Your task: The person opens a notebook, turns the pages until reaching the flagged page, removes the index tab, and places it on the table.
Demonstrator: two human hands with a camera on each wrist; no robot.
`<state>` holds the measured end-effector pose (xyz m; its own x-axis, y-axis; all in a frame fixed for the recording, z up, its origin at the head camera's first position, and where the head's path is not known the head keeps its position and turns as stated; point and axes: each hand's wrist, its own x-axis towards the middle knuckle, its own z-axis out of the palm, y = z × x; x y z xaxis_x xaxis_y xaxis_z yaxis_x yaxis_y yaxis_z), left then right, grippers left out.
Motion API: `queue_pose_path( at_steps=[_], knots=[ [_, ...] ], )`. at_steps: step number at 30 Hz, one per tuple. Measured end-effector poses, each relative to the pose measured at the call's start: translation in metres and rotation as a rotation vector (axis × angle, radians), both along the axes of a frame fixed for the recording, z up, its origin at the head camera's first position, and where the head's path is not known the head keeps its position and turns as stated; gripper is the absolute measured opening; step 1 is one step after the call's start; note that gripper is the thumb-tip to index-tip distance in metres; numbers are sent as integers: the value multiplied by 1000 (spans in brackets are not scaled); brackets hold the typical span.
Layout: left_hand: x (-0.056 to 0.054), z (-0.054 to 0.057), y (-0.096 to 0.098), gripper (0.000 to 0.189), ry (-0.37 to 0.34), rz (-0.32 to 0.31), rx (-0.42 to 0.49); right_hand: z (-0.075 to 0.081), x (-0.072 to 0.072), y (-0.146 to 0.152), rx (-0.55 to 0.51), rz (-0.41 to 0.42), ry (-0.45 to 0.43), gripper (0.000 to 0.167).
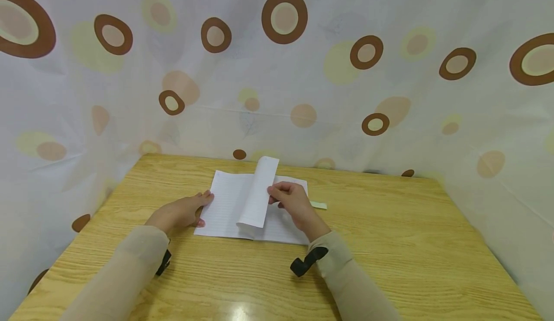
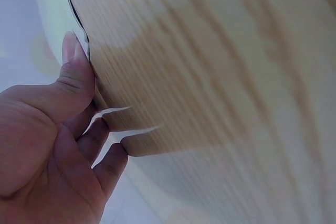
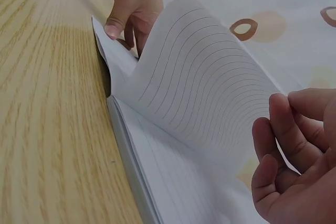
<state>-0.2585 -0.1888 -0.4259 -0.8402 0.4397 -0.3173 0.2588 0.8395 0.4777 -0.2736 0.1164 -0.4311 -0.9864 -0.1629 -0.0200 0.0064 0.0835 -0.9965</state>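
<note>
An open notebook point(image 1: 225, 191) with lined white pages lies on the wooden table. My right hand point(image 1: 294, 203) pinches the free edge of one raised page point(image 1: 259, 193) between thumb and fingertips. That page stands up from the spine and curves over, its ruled lines showing in the right wrist view. At the notebook's left edge, my left hand point(image 1: 183, 211) rests with its thumb point(image 2: 76, 69) on the border of the left page. Its other fingers point(image 2: 113, 169) lie beside that edge, spread and only slightly bent.
A pale green strip point(image 1: 319, 205) sticks out past the notebook's right side. Behind the wooden table point(image 1: 402, 244) hangs a white curtain point(image 1: 329, 133) with brown and yellow circles, which also runs along both sides. Each wrist wears a black strap.
</note>
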Motion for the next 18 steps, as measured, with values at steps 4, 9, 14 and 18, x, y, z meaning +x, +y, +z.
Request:
queue_pose_path(
  at_steps=[4, 9, 14, 18],
  knots=[
    [-1, -1, -1, 83, 1, -2, 6, 0, 2, -2, -4, 30, -3, 16],
    [-1, -2, -2, 83, 10, -13, 11, -1, 4, -5, -17, 58, -15, 16],
    [-2, -4, -2, 83, 15, -21, 2, -2, 5, -6, -16, 87, -33, 17],
    [-3, -5, -2, 83, 18, -14, -11, -3, 5, -7, -7, 116, -49, 18]
  ],
)
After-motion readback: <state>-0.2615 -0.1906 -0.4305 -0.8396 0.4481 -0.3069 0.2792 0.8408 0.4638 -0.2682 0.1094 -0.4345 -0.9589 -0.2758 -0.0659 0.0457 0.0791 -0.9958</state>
